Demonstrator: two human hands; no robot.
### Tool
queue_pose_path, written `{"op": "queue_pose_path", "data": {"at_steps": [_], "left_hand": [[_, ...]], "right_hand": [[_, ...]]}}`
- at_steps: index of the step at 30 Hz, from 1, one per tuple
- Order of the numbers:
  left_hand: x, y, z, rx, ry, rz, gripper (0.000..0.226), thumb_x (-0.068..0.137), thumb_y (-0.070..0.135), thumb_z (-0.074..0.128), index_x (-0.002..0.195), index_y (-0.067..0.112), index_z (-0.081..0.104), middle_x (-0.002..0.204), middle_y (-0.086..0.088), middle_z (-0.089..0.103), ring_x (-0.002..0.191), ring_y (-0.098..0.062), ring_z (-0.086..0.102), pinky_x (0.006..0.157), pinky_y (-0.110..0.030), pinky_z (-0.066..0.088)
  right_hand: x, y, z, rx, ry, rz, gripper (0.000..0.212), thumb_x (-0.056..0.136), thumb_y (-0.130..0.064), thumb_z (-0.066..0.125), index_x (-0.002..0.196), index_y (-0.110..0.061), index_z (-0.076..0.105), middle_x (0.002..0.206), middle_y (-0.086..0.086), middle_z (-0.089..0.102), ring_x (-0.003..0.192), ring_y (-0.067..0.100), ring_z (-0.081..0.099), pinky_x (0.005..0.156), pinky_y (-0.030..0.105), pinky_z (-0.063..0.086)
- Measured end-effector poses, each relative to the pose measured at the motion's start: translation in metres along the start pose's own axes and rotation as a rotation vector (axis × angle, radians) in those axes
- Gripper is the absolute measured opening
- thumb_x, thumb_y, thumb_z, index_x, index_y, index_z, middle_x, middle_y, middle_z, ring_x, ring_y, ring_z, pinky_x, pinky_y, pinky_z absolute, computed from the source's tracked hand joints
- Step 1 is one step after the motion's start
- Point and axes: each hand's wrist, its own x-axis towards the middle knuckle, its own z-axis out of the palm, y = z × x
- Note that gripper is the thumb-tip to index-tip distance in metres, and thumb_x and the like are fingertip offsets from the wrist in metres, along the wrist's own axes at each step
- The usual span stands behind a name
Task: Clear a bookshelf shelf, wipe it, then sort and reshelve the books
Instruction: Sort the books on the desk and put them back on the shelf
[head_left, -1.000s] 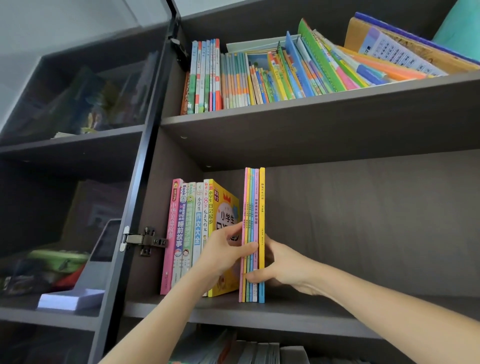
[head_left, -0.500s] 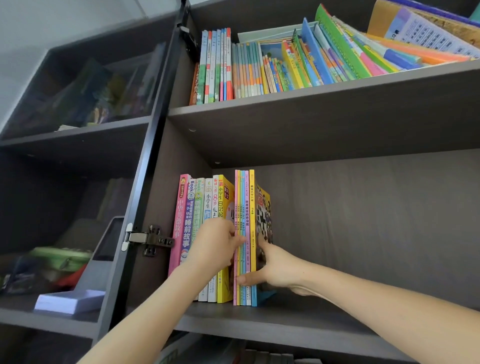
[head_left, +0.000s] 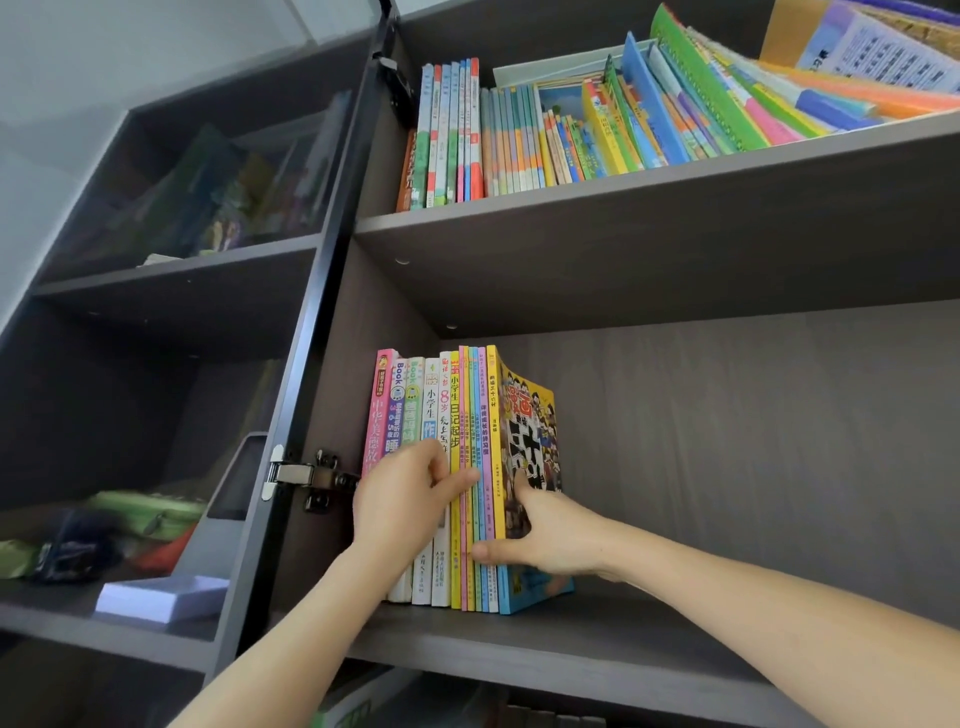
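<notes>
A row of upright books (head_left: 415, 410) stands at the left end of the middle shelf (head_left: 675, 639). Pushed up against it on the right is a bundle of thin colourful books (head_left: 475, 405), whose outermost yellow comic-style cover (head_left: 532, 431) faces right. My left hand (head_left: 405, 504) rests on the spines, its fingertips touching the thin books. My right hand (head_left: 550, 535) holds the bundle from the right, with the thumb across the spines and the fingers on the cover.
The upper shelf (head_left: 675, 182) is packed with books, those on the right leaning. An open glass door (head_left: 291, 364) with a metal hinge (head_left: 306, 475) stands to the left. Behind it are a white box (head_left: 161, 597) and clutter. More books show below.
The bundle of thin books has slid left until it closes the gap with the standing row. My left hand has come off the bundle's side and onto the spines. The camera has moved closer.
</notes>
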Motion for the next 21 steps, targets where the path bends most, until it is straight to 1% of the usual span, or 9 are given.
{"op": "queue_pose_path", "data": {"at_steps": [2, 3, 6, 8, 11, 13, 17, 20, 21], "left_hand": [[-0.002, 0.004, 0.000, 0.053, -0.015, -0.002, 0.037, 0.088, 0.053, 0.055, 0.069, 0.023, 0.044, 0.063, 0.007, 0.049, 0.054, -0.004, 0.043, 0.048, -0.019, 0.030], [-0.003, 0.006, 0.000, 0.075, -0.023, -0.003, 0.037, 0.089, 0.053, 0.053, 0.069, 0.023, 0.043, 0.065, 0.007, 0.050, 0.054, -0.005, 0.045, 0.048, -0.020, 0.032], [-0.012, 0.014, -0.002, 0.086, -0.061, -0.031, 0.036, 0.092, 0.051, 0.051, 0.069, 0.024, 0.043, 0.070, 0.006, 0.053, 0.059, -0.009, 0.050, 0.052, -0.023, 0.040], [-0.019, 0.017, -0.003, 0.082, -0.122, -0.039, 0.034, 0.091, 0.051, 0.053, 0.073, 0.023, 0.047, 0.073, 0.006, 0.055, 0.064, -0.010, 0.054, 0.057, -0.025, 0.046], [-0.030, 0.018, -0.009, 0.047, -0.171, -0.056, 0.030, 0.092, 0.049, 0.053, 0.078, 0.023, 0.051, 0.073, 0.007, 0.056, 0.065, -0.009, 0.054, 0.055, -0.022, 0.042], [-0.033, 0.017, -0.014, 0.018, -0.164, -0.077, 0.027, 0.093, 0.047, 0.052, 0.079, 0.024, 0.052, 0.072, 0.007, 0.058, 0.064, -0.005, 0.053, 0.053, -0.020, 0.038], [-0.033, 0.020, -0.026, 0.013, -0.161, -0.106, 0.028, 0.093, 0.049, 0.050, 0.090, 0.022, 0.057, 0.077, 0.011, 0.056, 0.070, -0.007, 0.055, 0.061, -0.023, 0.045], [-0.036, 0.023, -0.041, -0.001, -0.138, -0.135, 0.028, 0.095, 0.047, 0.049, 0.092, 0.021, 0.059, 0.085, 0.008, 0.058, 0.077, -0.009, 0.058, 0.066, -0.026, 0.048], [-0.038, 0.024, -0.047, -0.015, -0.122, -0.151, 0.027, 0.095, 0.045, 0.050, 0.093, 0.020, 0.060, 0.087, 0.007, 0.060, 0.079, -0.009, 0.058, 0.066, -0.025, 0.047]], "right_hand": [[-0.002, -0.004, 0.003, -0.016, 0.019, -0.004, 0.080, 0.082, -0.048, 0.068, 0.145, -0.025, 0.023, 0.136, -0.006, 0.054, 0.121, 0.013, 0.054, 0.098, 0.033, 0.050], [-0.003, -0.005, 0.006, -0.021, 0.035, -0.001, 0.085, 0.084, -0.048, 0.067, 0.149, -0.023, 0.017, 0.137, -0.005, 0.053, 0.123, 0.014, 0.054, 0.101, 0.032, 0.048], [-0.004, -0.005, 0.017, -0.125, 0.077, 0.081, 0.103, 0.084, -0.060, 0.058, 0.153, -0.017, -0.004, 0.141, 0.000, 0.051, 0.121, 0.018, 0.055, 0.100, 0.033, 0.048], [-0.002, -0.002, 0.021, -0.186, 0.098, 0.135, 0.105, 0.082, -0.066, 0.057, 0.153, -0.016, -0.002, 0.142, 0.004, 0.050, 0.122, 0.022, 0.054, 0.100, 0.038, 0.048], [-0.001, -0.003, 0.020, -0.203, 0.143, 0.141, 0.106, 0.075, -0.072, 0.059, 0.152, -0.020, 0.009, 0.142, 0.003, 0.050, 0.120, 0.022, 0.055, 0.096, 0.040, 0.050], [-0.004, -0.007, 0.019, -0.260, 0.186, 0.140, 0.100, 0.076, -0.072, 0.057, 0.150, -0.021, 0.014, 0.137, 0.001, 0.053, 0.115, 0.021, 0.057, 0.092, 0.040, 0.052], [-0.021, -0.024, 0.012, -0.441, 0.386, 0.104, 0.083, 0.086, -0.070, 0.044, 0.148, -0.022, 0.017, 0.121, -0.001, 0.061, 0.099, 0.018, 0.063, 0.077, 0.032, 0.054], [-0.046, -0.048, 0.004, -0.464, 0.602, -0.046, 0.054, 0.096, -0.057, 0.038, 0.138, -0.024, 0.034, 0.116, -0.007, 0.063, 0.092, 0.012, 0.064, 0.067, 0.023, 0.043], [-0.056, -0.055, 0.004, -0.458, 0.657, -0.109, 0.046, 0.098, -0.053, 0.038, 0.134, -0.024, 0.040, 0.112, -0.008, 0.064, 0.089, 0.010, 0.064, 0.065, 0.021, 0.044]]}}
